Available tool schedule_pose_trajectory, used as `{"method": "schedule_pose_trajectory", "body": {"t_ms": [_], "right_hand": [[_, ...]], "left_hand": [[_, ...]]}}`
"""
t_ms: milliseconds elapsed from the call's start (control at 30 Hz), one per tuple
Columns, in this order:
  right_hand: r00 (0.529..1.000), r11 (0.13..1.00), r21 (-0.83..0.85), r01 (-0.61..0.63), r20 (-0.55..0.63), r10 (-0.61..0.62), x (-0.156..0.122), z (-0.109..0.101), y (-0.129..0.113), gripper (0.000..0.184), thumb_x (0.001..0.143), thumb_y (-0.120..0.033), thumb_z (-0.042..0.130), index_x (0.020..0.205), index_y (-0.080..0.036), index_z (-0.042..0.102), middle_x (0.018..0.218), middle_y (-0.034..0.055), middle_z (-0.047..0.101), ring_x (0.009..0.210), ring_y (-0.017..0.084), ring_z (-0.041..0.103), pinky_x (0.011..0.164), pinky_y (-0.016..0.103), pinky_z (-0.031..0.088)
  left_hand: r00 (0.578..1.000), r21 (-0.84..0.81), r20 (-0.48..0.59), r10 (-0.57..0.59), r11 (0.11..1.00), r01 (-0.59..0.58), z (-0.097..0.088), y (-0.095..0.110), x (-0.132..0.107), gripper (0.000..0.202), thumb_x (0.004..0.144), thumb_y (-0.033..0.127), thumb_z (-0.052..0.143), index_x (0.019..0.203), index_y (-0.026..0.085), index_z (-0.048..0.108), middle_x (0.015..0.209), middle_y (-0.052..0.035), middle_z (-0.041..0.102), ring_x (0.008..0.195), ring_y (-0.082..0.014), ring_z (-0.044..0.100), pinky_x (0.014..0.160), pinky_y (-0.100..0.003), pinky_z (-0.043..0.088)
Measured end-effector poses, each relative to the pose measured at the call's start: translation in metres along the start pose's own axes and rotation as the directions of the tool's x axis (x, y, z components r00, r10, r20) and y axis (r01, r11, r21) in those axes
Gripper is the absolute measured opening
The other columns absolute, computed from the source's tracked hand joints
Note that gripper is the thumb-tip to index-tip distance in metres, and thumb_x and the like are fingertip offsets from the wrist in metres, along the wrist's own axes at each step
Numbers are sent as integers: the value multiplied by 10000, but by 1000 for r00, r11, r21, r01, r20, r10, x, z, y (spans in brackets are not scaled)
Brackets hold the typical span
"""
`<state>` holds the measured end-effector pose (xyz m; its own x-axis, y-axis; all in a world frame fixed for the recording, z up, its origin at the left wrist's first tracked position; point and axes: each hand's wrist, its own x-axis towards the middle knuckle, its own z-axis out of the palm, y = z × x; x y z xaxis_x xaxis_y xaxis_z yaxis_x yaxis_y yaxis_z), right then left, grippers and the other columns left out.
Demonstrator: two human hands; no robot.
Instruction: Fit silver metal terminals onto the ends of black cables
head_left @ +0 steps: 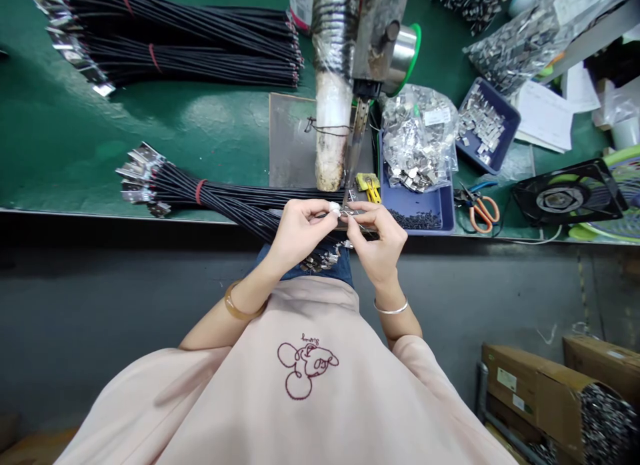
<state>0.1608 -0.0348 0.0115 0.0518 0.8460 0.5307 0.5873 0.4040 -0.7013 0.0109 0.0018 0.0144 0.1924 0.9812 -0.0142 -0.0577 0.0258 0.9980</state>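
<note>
Both hands meet at the bench edge, right under the tip of a mounted soldering iron (354, 151). My left hand (303, 231) is closed in a pinch, with a white cover on one fingertip; what it holds is hidden by the fingers. My right hand (377, 238) pinches a small shiny metal connector (346, 213) against the left fingertips. A bundle of black cables (225, 197), tied with a red band, runs behind and beneath my left hand, metal plugs at its left end. More metal connectors (323, 259) show below the hands, over the lap.
Banded black cables (190, 45) lie at the back left. A wrapped duct (333, 91) and solder spool (403, 58) stand centrally. Rightward are a yellow sponge (369, 185), a blue tray (447, 211) with bagged metal parts, a smaller tray (509, 141), orange-handled scissors (484, 215) and a fan (570, 193).
</note>
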Motion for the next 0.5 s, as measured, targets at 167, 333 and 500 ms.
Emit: {"method": "schedule_pose_trajectory", "body": {"t_ms": [167, 333, 500], "right_hand": [[999, 999, -26, 36, -31, -36, 4, 2, -1, 96, 887, -144, 671, 828, -219, 672, 971, 40, 781, 918, 178, 752, 805, 345, 635], [996, 995, -48, 91, -18, -92, 4, -1, -2, 124, 871, -112, 672, 822, -225, 659, 975, 41, 776, 921, 177, 750, 833, 357, 625], [996, 995, -54, 79, 36, -77, -2, -5, -3, 128, 868, -93, 651, 847, -215, 622, 1001, 56, 770, 934, 170, 749, 779, 310, 633]], "left_hand": [[1000, -3, -23, 21, 1000, -21, 1, 2, 1, 141, 740, 207, 666, 654, 129, 745, 607, 0, 603, 551, -71, 428, 514, -176, 377], [1000, -3, -20, -6, 1000, 6, 0, 1, 2, 115, 723, 203, 686, 654, 131, 742, 618, -2, 612, 562, -79, 454, 518, -182, 383], [997, 0, 58, -48, 999, 48, -2, -2, 1, 129, 731, 194, 672, 654, 129, 753, 607, -4, 624, 559, -84, 462, 539, -196, 381]]}}
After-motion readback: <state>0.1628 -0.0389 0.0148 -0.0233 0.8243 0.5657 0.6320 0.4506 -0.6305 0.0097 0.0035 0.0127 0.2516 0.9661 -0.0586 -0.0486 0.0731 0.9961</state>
